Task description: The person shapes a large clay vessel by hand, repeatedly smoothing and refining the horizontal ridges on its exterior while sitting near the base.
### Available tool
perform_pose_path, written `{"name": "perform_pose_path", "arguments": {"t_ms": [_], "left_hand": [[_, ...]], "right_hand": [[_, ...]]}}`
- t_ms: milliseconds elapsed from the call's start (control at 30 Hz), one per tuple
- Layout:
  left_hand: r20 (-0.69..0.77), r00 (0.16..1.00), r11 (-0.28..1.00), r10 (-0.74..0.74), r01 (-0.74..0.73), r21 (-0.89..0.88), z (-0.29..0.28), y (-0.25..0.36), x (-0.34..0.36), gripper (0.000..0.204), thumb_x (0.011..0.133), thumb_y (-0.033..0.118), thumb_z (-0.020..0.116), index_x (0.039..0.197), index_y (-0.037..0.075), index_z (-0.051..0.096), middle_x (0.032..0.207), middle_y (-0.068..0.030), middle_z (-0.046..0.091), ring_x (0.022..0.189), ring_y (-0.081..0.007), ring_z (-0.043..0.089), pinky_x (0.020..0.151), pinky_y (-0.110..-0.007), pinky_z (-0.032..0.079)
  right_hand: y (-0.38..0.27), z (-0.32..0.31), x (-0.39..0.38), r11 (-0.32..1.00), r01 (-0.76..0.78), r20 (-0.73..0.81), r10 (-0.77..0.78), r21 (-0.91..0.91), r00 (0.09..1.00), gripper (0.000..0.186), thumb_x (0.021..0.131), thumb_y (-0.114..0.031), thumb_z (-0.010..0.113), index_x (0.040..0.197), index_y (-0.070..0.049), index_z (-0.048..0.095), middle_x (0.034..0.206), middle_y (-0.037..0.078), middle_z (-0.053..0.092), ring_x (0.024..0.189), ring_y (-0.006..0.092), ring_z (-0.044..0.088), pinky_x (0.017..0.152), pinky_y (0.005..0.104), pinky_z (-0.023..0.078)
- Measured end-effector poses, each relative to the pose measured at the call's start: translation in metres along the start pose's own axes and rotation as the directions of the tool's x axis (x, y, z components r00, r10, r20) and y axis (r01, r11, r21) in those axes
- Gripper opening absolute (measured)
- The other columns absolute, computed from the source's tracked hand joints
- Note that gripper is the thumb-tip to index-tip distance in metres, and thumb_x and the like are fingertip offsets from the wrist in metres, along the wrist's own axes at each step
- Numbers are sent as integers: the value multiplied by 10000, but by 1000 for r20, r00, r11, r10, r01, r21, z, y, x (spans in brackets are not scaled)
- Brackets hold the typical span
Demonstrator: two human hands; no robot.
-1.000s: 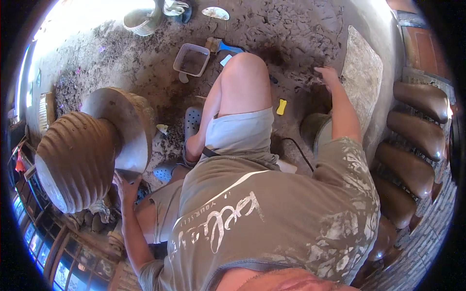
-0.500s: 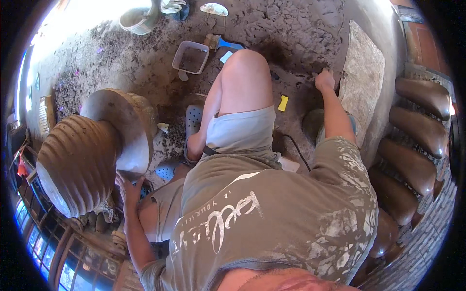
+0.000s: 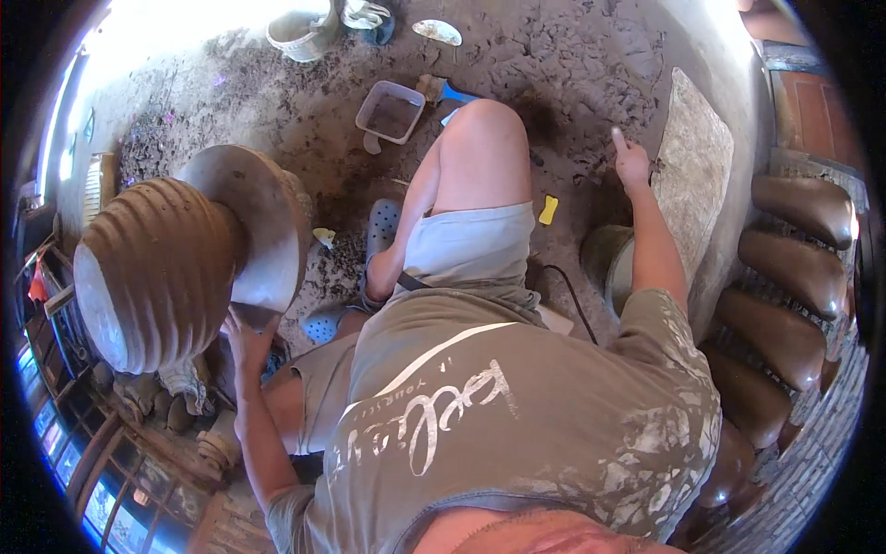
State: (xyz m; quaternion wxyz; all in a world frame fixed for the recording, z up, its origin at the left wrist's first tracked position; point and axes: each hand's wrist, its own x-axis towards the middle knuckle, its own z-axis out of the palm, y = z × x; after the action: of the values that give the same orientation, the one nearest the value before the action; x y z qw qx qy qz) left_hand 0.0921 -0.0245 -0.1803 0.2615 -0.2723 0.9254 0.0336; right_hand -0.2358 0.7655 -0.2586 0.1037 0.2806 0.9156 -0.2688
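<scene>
My left hand (image 3: 247, 343) is at the near rim of a round pottery wheel (image 3: 279, 263), its thumb and fingers spread around a dark brown patch there. I cannot make out whether that patch is a separate piece. A large ribbed brown clay pot (image 3: 161, 277) stands on the wheel, its pale mouth toward the left. My right hand (image 3: 632, 164) hovers over the muddy floor, one pale-tipped finger stretched out and the others partly curled. A bucket (image 3: 602, 258) stands under my right forearm, and a stained cloth sheet (image 3: 690, 157) lies beside the hand.
Several smooth brown pots (image 3: 789, 258) line the right side. A clear plastic tub (image 3: 389, 111), a pail (image 3: 305, 32) and a yellow tool (image 3: 548, 210) are on the floor. A black cord (image 3: 577, 300) runs behind my right side. Barred windows (image 3: 120, 480) are at lower left.
My right hand has risen slightly from the clay-covered floor and one finger now points out. My view has shifted a little; my left hand stays by the wheel's rim.
</scene>
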Motion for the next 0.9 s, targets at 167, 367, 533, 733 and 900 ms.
{"name": "perform_pose_path", "arguments": {"t_ms": [167,367,533,733,900], "left_hand": [[-158,959,953,237,-261,-157,42,81,-16,1100,909,569,749,1625,-106,256,1724,-338,183,1617,-499,116,1315,-580,127],[-448,703,774,552,-632,-39,6,183,-30,950,949,571,689,1577,-72,381,1704,-336,244,1586,-524,205,1283,-646,167],[-495,869,942,-15,-153,-297,23,173,-11,995,979,680,572,1580,-88,374,1688,-385,219,1591,-538,166,1262,-697,140],[-358,933,733,-35,-219,-644,25,174,3,986,1023,695,506,1598,-90,349,1682,-345,287,1592,-488,225,1276,-662,150],[-107,975,-633,195,42,-773,-106,246,-43,753,1084,613,490,1491,-21,509,1416,-254,623,1314,-324,602,1132,-506,459]], "right_hand": [[-96,-3,-60,888,294,-226,-224,355,948,638,1062,-506,646,618,-73,496,619,-24,427,599,147,396,578,392,353],[-191,10,-96,507,467,-382,-268,725,885,431,1097,-394,638,961,11,691,838,-8,563,794,96,502,731,274,428],[-247,-17,-146,457,758,-417,-643,465,643,373,1118,-311,575,1118,56,642,1084,69,647,996,164,574,893,310,459],[-309,-10,-231,335,859,-508,-700,388,502,294,1060,-254,645,1103,35,617,1024,120,652,941,217,598,864,379,497],[-308,72,-349,-101,954,-294,-956,282,-14,539,967,-436,716,1236,28,666,1333,216,585,1289,338,536,1113,470,419]]}}
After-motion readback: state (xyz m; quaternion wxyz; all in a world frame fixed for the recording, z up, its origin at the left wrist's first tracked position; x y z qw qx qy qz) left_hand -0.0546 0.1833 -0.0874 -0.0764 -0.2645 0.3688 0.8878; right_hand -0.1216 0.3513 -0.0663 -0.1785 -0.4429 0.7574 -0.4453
